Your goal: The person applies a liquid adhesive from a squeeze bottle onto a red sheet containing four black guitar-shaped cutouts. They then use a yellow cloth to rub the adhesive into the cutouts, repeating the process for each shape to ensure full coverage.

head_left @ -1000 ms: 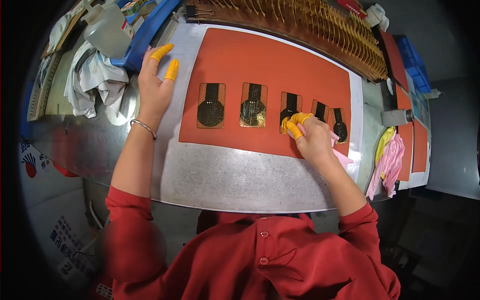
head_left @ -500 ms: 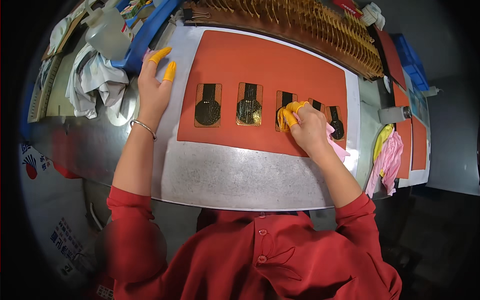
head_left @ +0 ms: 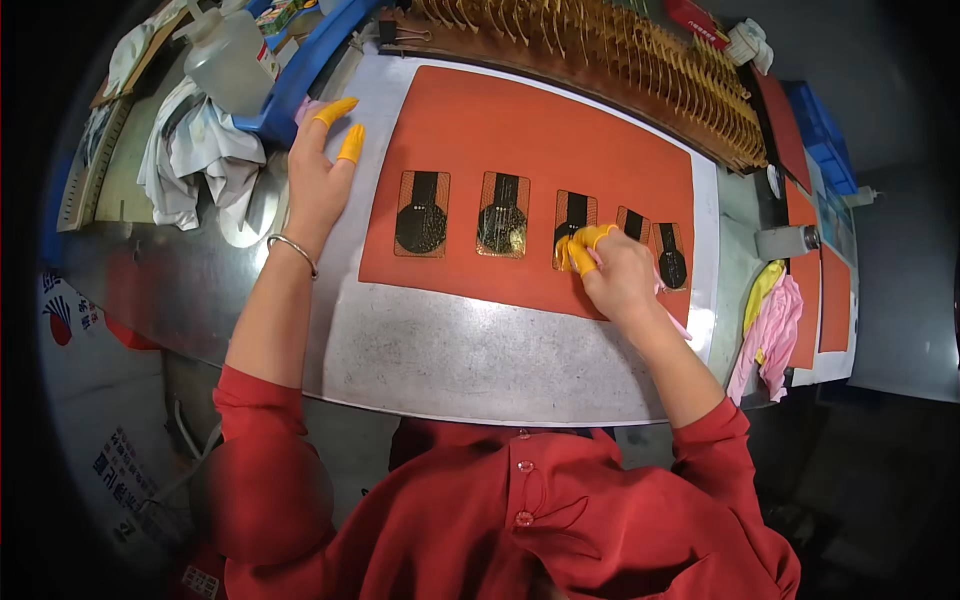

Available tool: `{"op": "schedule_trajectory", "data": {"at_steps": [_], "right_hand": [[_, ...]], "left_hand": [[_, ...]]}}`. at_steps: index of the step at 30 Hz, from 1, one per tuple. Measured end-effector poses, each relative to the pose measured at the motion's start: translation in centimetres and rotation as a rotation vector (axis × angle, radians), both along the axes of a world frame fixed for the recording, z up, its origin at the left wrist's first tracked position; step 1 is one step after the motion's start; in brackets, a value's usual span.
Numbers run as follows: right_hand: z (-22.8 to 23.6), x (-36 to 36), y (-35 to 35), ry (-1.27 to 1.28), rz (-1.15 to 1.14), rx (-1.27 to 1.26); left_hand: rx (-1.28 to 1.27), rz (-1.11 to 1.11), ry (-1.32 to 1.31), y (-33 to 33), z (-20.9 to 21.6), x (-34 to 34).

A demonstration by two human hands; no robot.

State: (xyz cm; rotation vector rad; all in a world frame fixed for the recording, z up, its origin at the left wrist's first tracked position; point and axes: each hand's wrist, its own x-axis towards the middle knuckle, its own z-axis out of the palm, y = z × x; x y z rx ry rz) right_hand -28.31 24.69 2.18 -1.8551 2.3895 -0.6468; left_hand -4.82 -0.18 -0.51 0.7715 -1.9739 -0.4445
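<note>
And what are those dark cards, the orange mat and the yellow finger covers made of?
Dark cards: possibly plastic or coated metal, glossy where light glints off them. Orange mat: perhaps rubber or silicone, going by its even, matte surface. Yellow finger covers: probably thin latex, smooth and snug-fitting.

Head cam, L of pr, fisheye: looks dn, fairly nr, worktop (head_left: pixel 480 360) mid-frame, wearer's torso (head_left: pixel 470 520) btm ctr.

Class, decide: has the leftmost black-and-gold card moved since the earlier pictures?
No; the leftmost card keeps its place on the orange mat, near its left edge.
</note>
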Motion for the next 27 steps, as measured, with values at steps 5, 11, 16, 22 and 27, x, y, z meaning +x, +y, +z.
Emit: {"op": "schedule_trajectory", "data": {"at_steps": [5,11,16,22,27], "right_hand": [[0.0,-0.7,-1.8,-0.001,-0.035,0.006],[-0.1,-0.8,-1.2,0.066,-0.009,-0.029],[-0.7,-0.9,-1.1,0.056,0.043,-0.028],[-0.3,-2.0,-2.7,0.095,-0.008,0.014],[-0.2,-1.5,-1.9,0.097,0.008,0.012]], "left_hand": [[-0.049,0.027,-0.005,-0.2,-0.3,0.3],[0.01,-0.001,0.004,0.1,0.4,-0.3],[0.037,-0.022,0.042,0.1,-0.1,0.2],[0.053,-0.051,0.012,-0.1,0.1,-0.1],[-0.006,-0.015,0.002,-0.1,0.1,-0.1]]}}
